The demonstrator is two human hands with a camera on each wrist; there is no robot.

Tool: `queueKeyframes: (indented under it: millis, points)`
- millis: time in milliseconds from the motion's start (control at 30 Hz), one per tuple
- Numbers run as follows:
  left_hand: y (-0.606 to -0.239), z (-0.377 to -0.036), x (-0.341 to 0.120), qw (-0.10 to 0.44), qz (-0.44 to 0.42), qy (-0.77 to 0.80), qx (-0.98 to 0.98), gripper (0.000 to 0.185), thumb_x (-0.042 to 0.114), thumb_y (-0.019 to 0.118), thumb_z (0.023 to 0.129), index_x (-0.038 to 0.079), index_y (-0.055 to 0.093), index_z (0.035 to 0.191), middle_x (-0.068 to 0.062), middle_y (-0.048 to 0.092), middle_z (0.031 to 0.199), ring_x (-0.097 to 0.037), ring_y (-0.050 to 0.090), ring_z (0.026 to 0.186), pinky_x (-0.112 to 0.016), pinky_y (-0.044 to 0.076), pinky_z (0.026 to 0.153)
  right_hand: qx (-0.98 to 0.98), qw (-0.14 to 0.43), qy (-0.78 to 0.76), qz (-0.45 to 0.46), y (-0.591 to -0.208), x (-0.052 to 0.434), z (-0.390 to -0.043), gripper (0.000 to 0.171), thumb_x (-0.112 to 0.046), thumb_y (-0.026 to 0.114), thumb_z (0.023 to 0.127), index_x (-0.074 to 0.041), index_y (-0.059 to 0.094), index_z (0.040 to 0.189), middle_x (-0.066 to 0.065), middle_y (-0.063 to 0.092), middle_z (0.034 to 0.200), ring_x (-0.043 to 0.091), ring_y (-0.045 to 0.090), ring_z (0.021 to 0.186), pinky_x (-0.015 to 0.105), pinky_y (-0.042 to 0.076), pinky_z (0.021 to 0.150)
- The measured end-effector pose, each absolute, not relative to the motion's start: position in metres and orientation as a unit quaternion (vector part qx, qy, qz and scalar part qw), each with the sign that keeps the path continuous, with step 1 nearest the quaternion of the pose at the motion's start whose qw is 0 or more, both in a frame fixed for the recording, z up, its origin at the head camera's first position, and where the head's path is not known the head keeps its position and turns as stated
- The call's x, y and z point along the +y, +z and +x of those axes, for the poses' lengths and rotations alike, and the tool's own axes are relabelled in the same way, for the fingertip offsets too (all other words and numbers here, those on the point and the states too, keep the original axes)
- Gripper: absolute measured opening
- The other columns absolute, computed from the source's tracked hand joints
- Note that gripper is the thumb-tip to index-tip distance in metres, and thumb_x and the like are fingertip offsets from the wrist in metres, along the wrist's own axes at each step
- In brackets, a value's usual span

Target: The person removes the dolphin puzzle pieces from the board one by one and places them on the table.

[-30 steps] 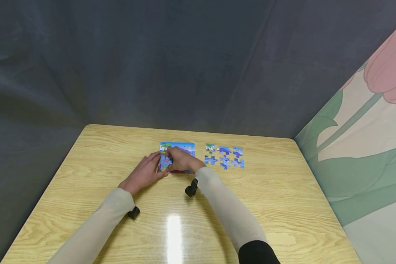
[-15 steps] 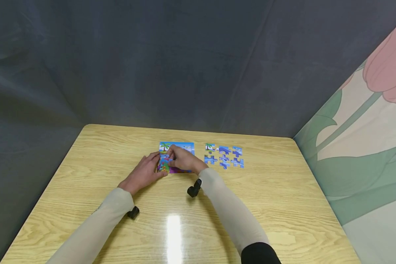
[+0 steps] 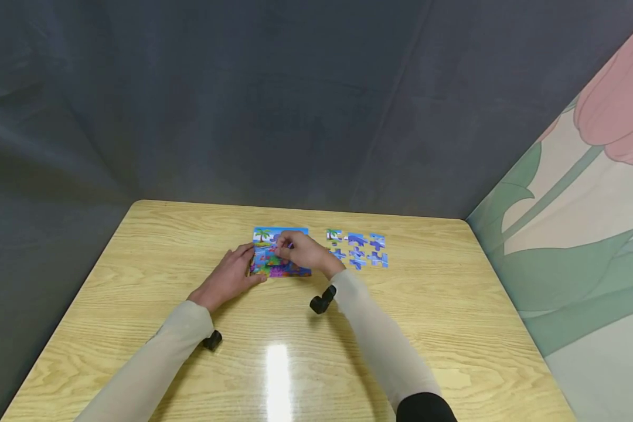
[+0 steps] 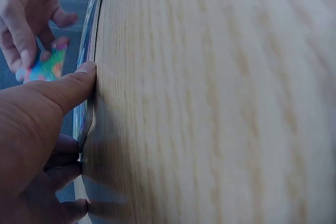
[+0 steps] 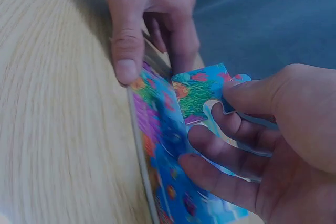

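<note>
In the right wrist view, my right hand (image 5: 262, 129) pinches a puzzle piece (image 5: 202, 85) between thumb and forefinger, the other fingers loosely bent. The piece shows green seaweed and pink shapes on blue. It is held tilted above a colourful sea-picture puzzle board (image 5: 157, 129). My left hand (image 3: 229, 275) rests at the board's left side, its thumb near the front corner and its fingers along the left edge. From the head view, a palm tree shows at the board's upper left, and my right hand (image 3: 305, 251) covers part of its middle.
To the right of the board, several loose puzzle pieces (image 3: 356, 253) lie in two rows on the wooden table (image 3: 401, 328). A dark cloth (image 3: 295, 117) hangs behind the table. A flower-patterned panel (image 3: 585, 234) stands at the right.
My right hand has lifted off the board's lower left and drawn to the right with the puzzle piece, uncovering more of the picture. My left hand stays at the left edge.
</note>
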State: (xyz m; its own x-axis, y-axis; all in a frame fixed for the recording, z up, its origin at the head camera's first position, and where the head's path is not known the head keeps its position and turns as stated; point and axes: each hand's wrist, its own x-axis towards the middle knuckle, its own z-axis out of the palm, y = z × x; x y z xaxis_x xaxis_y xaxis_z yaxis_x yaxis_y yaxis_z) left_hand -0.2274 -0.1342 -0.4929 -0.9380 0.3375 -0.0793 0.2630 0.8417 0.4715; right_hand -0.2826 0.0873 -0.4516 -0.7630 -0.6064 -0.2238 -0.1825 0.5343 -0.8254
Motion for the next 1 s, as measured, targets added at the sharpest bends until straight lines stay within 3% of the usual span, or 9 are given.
queueKeyframes:
  millis: [267, 500, 733, 1000]
  points:
    - [-0.492, -0.225, -0.135, 0.076, 0.159, 0.230, 0.957, 0.084, 0.050, 0.066, 0.091, -0.005, 0.038, 0.149, -0.017, 0.029, 0.161, -0.035, 0.028, 0.151, -0.061, 0.018, 0.124, 0.852, 0.209, -0.434, -0.205, -0.446, 0.131, -0.273, 0.011, -0.020, 0.053, 0.103, -0.012, 0.059, 0.103, 0.012, 0.061, 0.096, 0.043, 0.061, 0.084, 0.034, 0.049, 0.059]
    - [-0.493, -0.225, -0.135, 0.070, 0.163, 0.227, 0.958, 0.083, 0.050, 0.067, 0.091, -0.004, 0.039, 0.148, -0.016, 0.030, 0.161, -0.034, 0.029, 0.151, -0.062, 0.019, 0.123, 0.886, 0.178, -0.390, -0.176, -0.447, 0.164, -0.268, 0.007, -0.017, 0.056, 0.101, -0.012, 0.061, 0.102, 0.006, 0.063, 0.093, 0.032, 0.065, 0.081, 0.029, 0.049, 0.062]
    - [-0.494, -0.225, -0.136, 0.076, 0.164, 0.228, 0.957, 0.085, 0.051, 0.065, 0.092, -0.003, 0.036, 0.150, -0.016, 0.028, 0.162, -0.034, 0.026, 0.152, -0.061, 0.017, 0.124, 0.905, 0.170, -0.345, -0.179, -0.449, 0.184, -0.264, 0.004, -0.011, 0.063, 0.097, -0.007, 0.064, 0.098, 0.008, 0.065, 0.088, 0.021, 0.060, 0.074, 0.026, 0.048, 0.063]
    - [-0.492, -0.225, -0.136, 0.080, 0.167, 0.230, 0.955, 0.085, 0.051, 0.064, 0.093, -0.004, 0.033, 0.152, -0.017, 0.026, 0.163, -0.035, 0.025, 0.152, -0.061, 0.016, 0.124, 0.929, 0.187, -0.280, -0.156, -0.458, 0.194, -0.262, 0.007, -0.020, 0.065, 0.097, -0.015, 0.062, 0.092, 0.001, 0.061, 0.086, 0.015, 0.050, 0.075, 0.028, 0.043, 0.066]
